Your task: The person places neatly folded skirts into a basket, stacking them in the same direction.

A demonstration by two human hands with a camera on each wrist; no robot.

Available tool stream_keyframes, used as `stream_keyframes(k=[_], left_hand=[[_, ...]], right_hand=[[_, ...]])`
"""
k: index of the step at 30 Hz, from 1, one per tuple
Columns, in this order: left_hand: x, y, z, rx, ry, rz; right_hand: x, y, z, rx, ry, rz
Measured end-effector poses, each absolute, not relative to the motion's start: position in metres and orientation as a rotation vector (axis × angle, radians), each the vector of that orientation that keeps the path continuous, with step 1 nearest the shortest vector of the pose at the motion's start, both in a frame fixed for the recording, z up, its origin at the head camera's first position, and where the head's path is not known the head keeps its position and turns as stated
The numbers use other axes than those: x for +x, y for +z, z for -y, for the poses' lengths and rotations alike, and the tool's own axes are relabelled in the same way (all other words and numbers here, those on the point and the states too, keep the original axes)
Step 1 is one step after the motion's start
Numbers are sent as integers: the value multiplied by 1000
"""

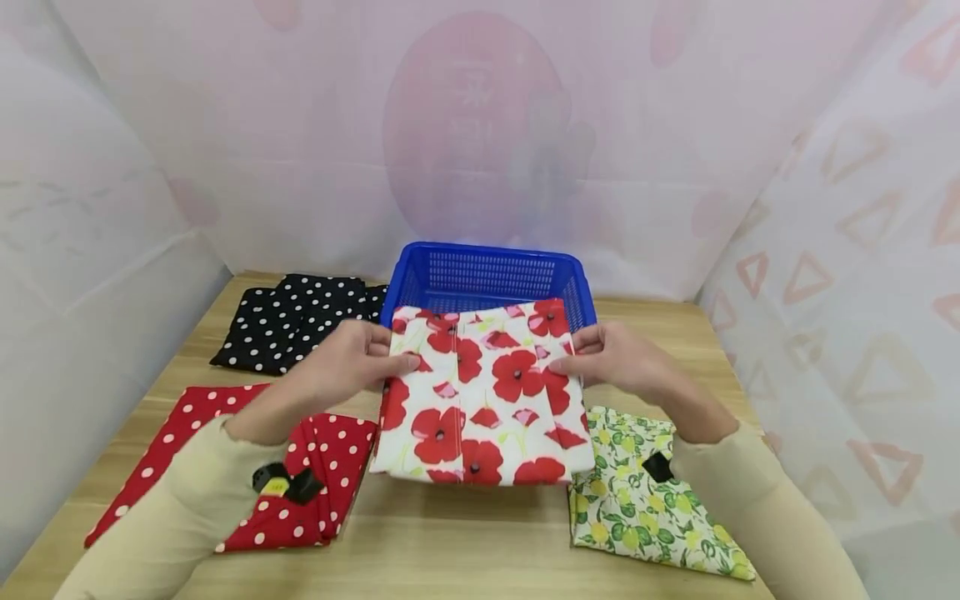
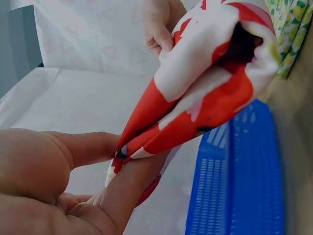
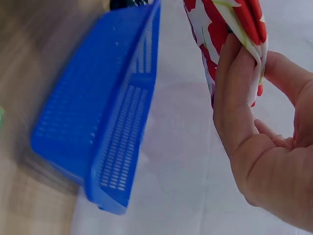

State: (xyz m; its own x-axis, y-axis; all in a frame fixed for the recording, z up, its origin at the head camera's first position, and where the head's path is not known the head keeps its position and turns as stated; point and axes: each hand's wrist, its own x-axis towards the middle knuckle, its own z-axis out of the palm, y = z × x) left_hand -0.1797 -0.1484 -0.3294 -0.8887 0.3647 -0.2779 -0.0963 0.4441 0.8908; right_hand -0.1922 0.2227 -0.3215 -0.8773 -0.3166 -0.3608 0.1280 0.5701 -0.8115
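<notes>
A folded white cloth with red poppies (image 1: 483, 400) is held up in front of the blue basket, level between both hands. My left hand (image 1: 351, 360) pinches its left edge, thumb on the near face and fingers behind. On the opposite edge my right hand (image 1: 618, 360) pinches it the same way. The left wrist view shows the poppy cloth (image 2: 195, 98) folded in several layers, its lower part hanging loose. Behind it stands the blue plastic basket (image 1: 491, 250), its front hidden by the cloth; the visible part of its inside holds nothing.
Left on the wooden table (image 1: 465, 550) lie a black polka-dot cloth (image 1: 258, 329) and, nearer, a red polka-dot cloth (image 1: 345, 450) partly under the left arm. A lemon-print cloth (image 1: 630, 500) lies to the right. White printed sheets (image 1: 300, 150) enclose the back and sides.
</notes>
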Motion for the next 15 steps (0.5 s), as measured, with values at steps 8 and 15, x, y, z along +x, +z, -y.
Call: stream_keyframes(k=[8, 15], left_hand=[[-247, -300, 142, 241, 1318, -2333], [-293, -299, 135, 204, 1323, -2387]], right_hand=[[-248, -296, -225, -126, -1174, -2439], [-286, -292, -224, -110, -1202, -2508]])
